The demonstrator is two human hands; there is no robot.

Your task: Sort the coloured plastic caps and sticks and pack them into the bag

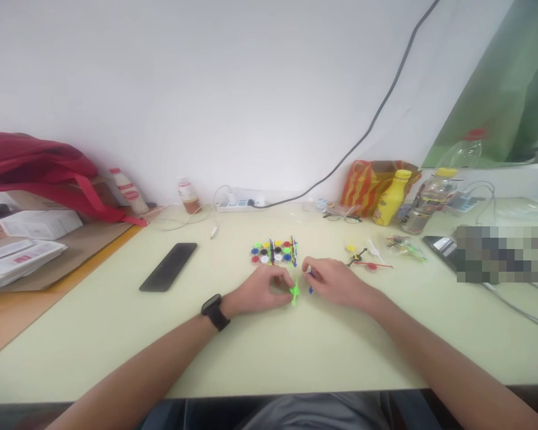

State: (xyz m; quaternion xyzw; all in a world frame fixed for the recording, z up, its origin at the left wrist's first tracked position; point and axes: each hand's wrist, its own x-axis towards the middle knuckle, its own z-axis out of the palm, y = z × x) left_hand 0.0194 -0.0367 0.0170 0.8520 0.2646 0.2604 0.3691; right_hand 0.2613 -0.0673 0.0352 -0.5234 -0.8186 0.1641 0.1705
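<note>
My left hand (266, 289), with a black watch on its wrist, pinches a small bright green plastic arrow-shaped piece (295, 292) between thumb and forefinger. Close by on the right, the curled fingers of my right hand (334, 282) grip a small blue arrow-shaped piece (311, 290), mostly hidden by the fingers. Just beyond both hands, rows of small coloured discs (274, 252) sit together in red, yellow, green, blue, black and white. To the right of my right hand lie loose pointed pieces: a yellow one (351, 251), a black one (357, 257), a white one (375, 249) and a red one (373, 266).
A black phone (168, 267) lies on the table (233, 358) at left. Along the wall stand a drink bottle (189, 197), a power strip (240, 205), a striped bag (363, 188), a yellow bottle (392, 198) and a clear bottle (428, 203). White boxes (40, 224) are far left.
</note>
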